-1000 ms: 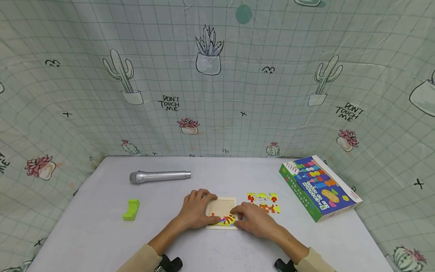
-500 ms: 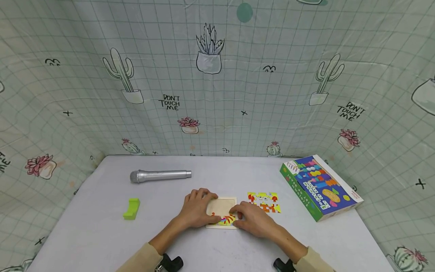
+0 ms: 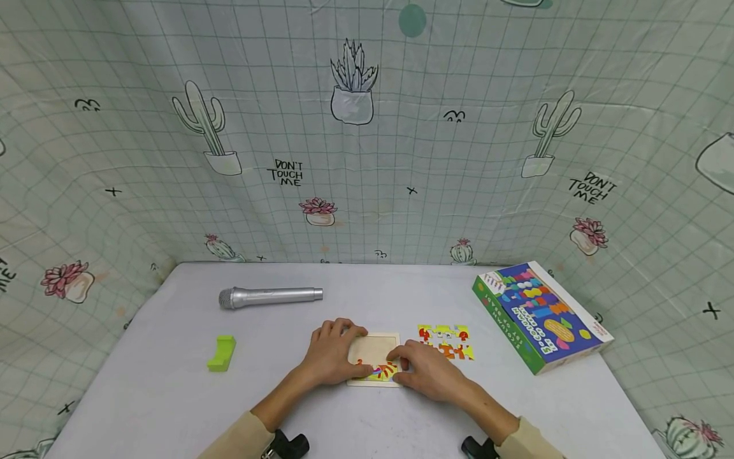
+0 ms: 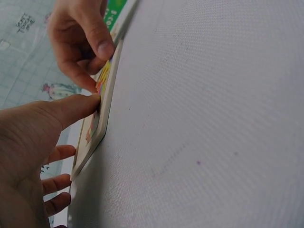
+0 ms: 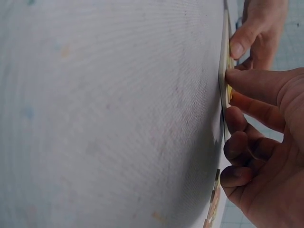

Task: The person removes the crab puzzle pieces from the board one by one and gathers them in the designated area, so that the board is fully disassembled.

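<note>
A shallow wooden puzzle tray [image 3: 373, 347] lies on the table between both hands. Colourful jigsaw pieces [image 3: 381, 373] line its near side; bare wood shows behind them. My left hand [image 3: 329, 354] holds the tray's left side, its thumb pressed onto the pieces and its other fingers along the outer edge, as the left wrist view [image 4: 28, 137] shows. At the tray's right end, my right hand [image 3: 430, 370] pinches a jigsaw piece [image 5: 231, 92] between thumb and index finger, the other fingers curled. Fingers hide most of that piece.
Right of the tray lie two rows of loose jigsaw pieces [image 3: 444, 333], partly behind the right hand. A blue and green box [image 3: 541, 315] sits farther right. A silver microphone [image 3: 271, 297] lies at the back left, with a lime-green block [image 3: 222, 354] nearer on the left.
</note>
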`<action>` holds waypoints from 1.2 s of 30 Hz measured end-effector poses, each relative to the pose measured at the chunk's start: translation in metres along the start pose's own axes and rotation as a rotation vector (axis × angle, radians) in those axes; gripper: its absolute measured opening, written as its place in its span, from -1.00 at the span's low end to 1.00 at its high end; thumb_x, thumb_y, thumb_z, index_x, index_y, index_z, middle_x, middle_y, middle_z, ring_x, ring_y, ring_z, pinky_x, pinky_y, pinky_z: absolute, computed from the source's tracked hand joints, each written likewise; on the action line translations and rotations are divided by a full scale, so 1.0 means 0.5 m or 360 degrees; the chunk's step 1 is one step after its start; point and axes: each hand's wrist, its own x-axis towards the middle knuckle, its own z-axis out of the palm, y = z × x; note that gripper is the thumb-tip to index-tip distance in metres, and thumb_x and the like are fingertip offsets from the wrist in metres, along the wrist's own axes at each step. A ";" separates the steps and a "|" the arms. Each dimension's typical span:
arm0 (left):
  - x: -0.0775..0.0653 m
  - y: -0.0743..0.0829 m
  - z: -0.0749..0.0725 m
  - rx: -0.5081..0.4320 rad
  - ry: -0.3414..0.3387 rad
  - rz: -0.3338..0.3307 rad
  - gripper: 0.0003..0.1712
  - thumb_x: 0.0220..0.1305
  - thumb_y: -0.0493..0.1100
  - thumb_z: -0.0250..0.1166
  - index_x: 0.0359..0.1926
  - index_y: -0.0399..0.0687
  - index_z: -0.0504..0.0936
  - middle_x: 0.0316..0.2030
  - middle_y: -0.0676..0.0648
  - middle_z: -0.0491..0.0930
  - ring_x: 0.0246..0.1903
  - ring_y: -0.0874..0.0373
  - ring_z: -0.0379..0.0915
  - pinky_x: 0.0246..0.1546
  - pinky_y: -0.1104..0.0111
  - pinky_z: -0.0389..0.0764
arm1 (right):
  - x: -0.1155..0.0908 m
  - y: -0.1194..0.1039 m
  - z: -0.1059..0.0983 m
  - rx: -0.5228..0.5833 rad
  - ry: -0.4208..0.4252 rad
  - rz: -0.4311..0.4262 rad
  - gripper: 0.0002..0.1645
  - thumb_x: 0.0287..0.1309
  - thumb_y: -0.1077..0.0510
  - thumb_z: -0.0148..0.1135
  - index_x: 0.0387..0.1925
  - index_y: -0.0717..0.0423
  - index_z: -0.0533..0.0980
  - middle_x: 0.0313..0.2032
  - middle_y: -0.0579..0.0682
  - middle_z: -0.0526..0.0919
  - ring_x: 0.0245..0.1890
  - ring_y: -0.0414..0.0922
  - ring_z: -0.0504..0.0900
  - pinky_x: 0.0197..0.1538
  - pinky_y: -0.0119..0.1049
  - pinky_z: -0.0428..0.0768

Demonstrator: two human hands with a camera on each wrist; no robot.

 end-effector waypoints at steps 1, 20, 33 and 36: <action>0.000 0.000 0.000 0.0002 0.0000 0.0000 -0.26 0.01 0.27 0.49 0.19 0.10 0.56 0.17 -0.14 0.39 0.15 -0.14 0.26 0.19 -0.21 0.21 | 0.000 0.000 0.000 0.0000 -0.0001 -0.0001 -0.68 0.13 0.07 0.44 -0.05 -0.03 0.65 -0.40 -0.23 0.45 -0.43 -0.31 0.37 -0.35 -0.39 0.37; 0.000 -0.001 0.000 -0.0003 0.0011 0.0019 -0.26 0.01 0.28 0.49 0.18 0.11 0.56 0.16 -0.12 0.39 0.15 -0.15 0.26 0.18 -0.21 0.22 | 0.003 -0.005 -0.002 -0.0001 -0.0008 0.0007 -0.69 0.11 0.09 0.46 -0.08 -0.03 0.65 -0.39 -0.24 0.45 -0.41 -0.31 0.38 -0.31 -0.38 0.38; 0.000 0.005 -0.005 0.0027 0.0007 -0.0010 -0.25 -0.01 0.28 0.51 0.18 0.12 0.56 0.15 -0.13 0.40 0.15 -0.16 0.28 0.18 -0.19 0.26 | 0.012 0.002 0.001 0.0087 0.0035 -0.0009 -0.77 0.13 0.13 0.44 -0.15 -0.02 0.64 -0.41 -0.26 0.47 -0.42 -0.32 0.42 -0.30 -0.39 0.42; 0.000 0.007 -0.007 0.0021 0.0005 -0.0025 -0.25 -0.02 0.27 0.52 0.17 0.12 0.57 0.15 -0.13 0.41 0.15 -0.17 0.28 0.19 -0.19 0.26 | 0.013 0.006 0.002 0.0134 0.0046 0.0003 -0.79 0.14 0.14 0.42 -0.16 -0.03 0.64 -0.42 -0.27 0.48 -0.42 -0.33 0.43 -0.29 -0.40 0.43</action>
